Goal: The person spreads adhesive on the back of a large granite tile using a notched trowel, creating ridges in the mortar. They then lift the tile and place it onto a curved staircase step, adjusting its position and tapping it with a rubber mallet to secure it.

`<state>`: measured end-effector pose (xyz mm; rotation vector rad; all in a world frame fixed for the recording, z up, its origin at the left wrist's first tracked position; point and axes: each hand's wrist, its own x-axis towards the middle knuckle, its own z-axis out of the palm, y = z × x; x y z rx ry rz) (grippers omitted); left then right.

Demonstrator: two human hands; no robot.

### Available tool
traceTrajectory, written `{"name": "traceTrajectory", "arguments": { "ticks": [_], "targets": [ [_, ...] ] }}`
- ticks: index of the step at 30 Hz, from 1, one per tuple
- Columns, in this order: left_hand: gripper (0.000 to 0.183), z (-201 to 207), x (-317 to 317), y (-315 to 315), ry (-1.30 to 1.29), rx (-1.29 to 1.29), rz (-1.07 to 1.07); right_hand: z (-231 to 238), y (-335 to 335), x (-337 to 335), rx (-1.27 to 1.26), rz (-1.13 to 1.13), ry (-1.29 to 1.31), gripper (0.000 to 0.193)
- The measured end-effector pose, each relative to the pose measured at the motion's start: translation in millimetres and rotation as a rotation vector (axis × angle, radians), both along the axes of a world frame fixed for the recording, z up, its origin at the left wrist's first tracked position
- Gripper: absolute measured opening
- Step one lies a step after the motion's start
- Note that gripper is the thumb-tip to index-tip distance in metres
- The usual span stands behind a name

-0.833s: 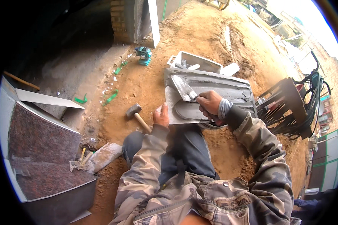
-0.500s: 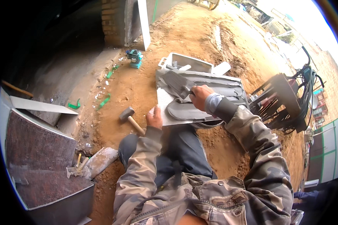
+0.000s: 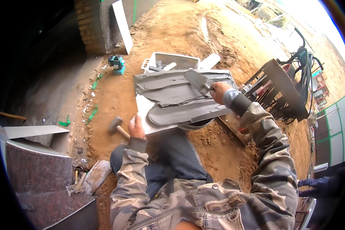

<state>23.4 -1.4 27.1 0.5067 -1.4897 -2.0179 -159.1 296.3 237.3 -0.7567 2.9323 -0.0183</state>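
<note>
Trowel farther right, items in tub

Bare orange-brown earth spreads in front of me, loose and crumbly, with a narrow pale streak running away from me across it. On my left, a rough grey concrete floor runs back into deep shadow beside a yellowish-brown brick pier. To my right I have a tan brick wall and a pale grey wall with green lines, while glaring white sky washes out the upper corner.
</note>
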Motion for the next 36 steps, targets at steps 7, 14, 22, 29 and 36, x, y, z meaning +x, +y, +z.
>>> {"name": "traceTrajectory", "arguments": {
  "ticks": [7, 14, 22, 29, 36],
  "targets": [
    [0.036, -15.5, -2.8, -9.5, -0.007, 0.108, -0.014, -1.4, 57.5, -30.3, -0.019, -0.046, 0.008, 0.025],
    [0.034, -6.6, 0.5, -9.3, -0.125, 0.005, -0.025, -5.7, 116.1, -55.8, 0.005, -0.141, 0.026, 0.024],
    [0.033, -19.0, -3.4, -12.2, -0.036, 0.110, -0.003, -18.0, 182.0, -92.0, -0.064, -0.248, -0.009, 0.022],
    [0.031, 12.6, 1.5, 0.3, -0.071, 0.042, 0.000, 3.0, 173.1, -85.5, -0.607, -0.673, -0.579, 0.024],
    [0.034, 4.6, 0.7, -1.7, -0.046, 0.051, -0.027, 25.9, 88.2, -44.7, -0.488, -0.472, -0.709, 0.028]
  ]
}}
